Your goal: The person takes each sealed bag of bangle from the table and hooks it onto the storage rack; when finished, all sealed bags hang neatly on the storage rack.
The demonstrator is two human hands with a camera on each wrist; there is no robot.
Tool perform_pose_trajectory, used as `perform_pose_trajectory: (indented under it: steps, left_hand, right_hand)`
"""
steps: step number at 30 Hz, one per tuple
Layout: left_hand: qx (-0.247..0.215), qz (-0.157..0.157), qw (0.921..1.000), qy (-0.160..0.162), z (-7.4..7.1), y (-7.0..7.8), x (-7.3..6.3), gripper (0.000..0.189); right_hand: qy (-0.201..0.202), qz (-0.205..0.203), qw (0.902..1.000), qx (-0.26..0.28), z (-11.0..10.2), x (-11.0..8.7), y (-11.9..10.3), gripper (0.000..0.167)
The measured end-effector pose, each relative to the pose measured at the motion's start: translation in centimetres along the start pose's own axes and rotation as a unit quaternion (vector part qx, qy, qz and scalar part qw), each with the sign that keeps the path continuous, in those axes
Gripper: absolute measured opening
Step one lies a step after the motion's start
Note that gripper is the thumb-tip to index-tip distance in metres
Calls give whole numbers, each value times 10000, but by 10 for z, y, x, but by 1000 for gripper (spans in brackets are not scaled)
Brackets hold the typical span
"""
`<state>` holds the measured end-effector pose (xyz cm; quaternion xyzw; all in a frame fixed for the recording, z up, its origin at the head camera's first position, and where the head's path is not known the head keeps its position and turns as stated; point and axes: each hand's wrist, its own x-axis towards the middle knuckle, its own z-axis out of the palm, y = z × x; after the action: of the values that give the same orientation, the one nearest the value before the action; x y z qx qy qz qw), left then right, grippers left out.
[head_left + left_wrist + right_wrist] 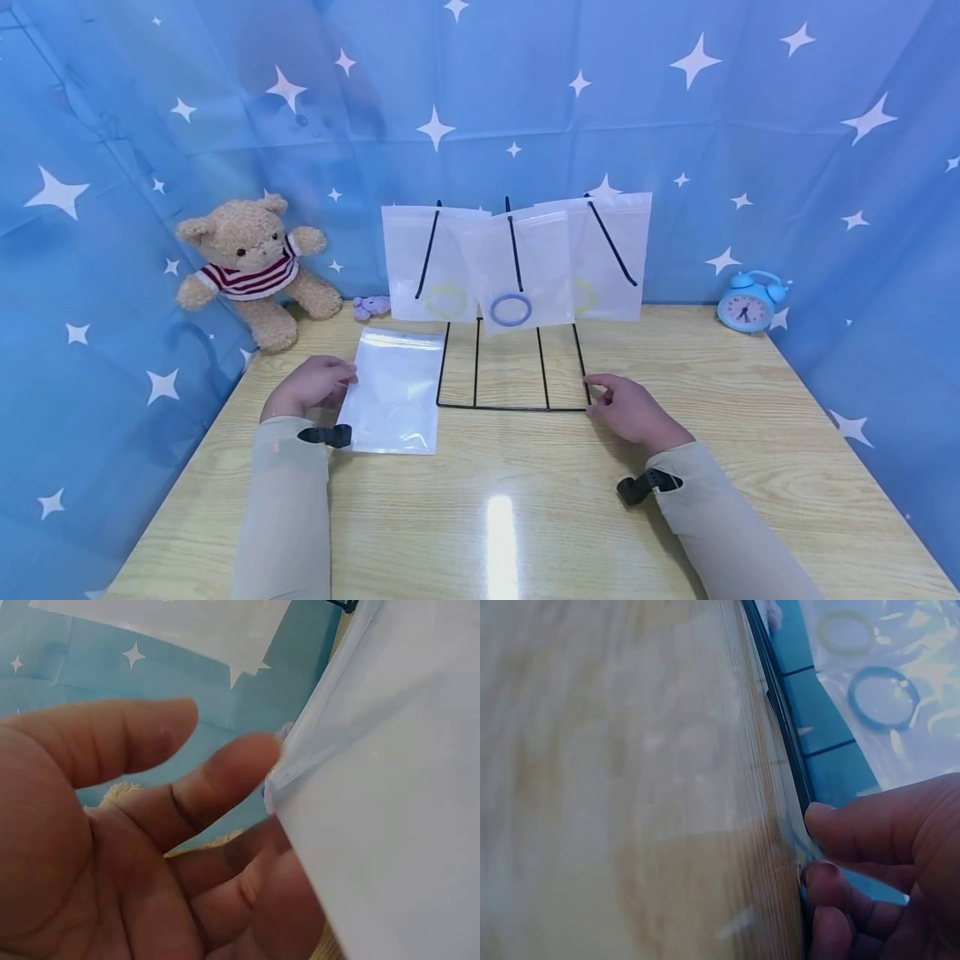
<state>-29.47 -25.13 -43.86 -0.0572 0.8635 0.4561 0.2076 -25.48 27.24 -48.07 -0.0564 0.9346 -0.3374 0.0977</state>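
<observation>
A clear zip bag point(393, 387) with a faint ring shape inside lies at the left of the wooden table. My left hand point(313, 385) is at its left edge. In the left wrist view, the fingertips point(259, 757) meet the bag's edge while the thumb stays apart. A black wire rack point(510, 409) stands in the middle, its base frame on the table. My right hand point(628, 407) pinches the base's front right corner between thumb and fingers. Three bags hang on the rack's prongs: the left bag point(408, 250), the middle bag point(543, 267) with a purple-blue ring point(511, 309), and the right bag point(626, 242).
A teddy bear point(251, 258) in a striped top sits at the back left, beside a small purple toy point(371, 307). A blue alarm clock point(750, 302) stands at the back right. A blue star-patterned curtain point(510, 92) closes off the back and sides.
</observation>
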Motion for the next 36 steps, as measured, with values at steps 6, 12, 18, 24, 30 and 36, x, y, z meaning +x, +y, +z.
perform_pose_trajectory:
  steps: [6, 12, 18, 24, 30, 36]
  left_hand:
    - [-56, -3, 9998, -214, -1, 0, -1, 46]
    - [-291, 344, 9990, 69, -5, 3, -3, 47]
    - [-463, 823, 9951, 294, -8, 6, -5, 47]
    - [-122, 1121, 9923, 516, -5, 8, -8, 52]
    - [-425, 1260, 9898, 519, -5, 7, -7, 57]
    - [-556, 1234, 9900, 391, -4, 7, -6, 44]
  right_hand:
    - [1, -6, 10000, -7, 0, 1, 1, 57]
    - [-16, 48, 10000, 2, 0, 1, 0, 57]
    - [-77, 93, 9999, 68, -2, -1, -3, 58]
    - [-105, 112, 9998, 97, -2, -2, -5, 58]
    - [-128, 70, 9998, 107, -2, -1, -3, 58]
    - [-126, 51, 9998, 113, -2, -1, -2, 58]
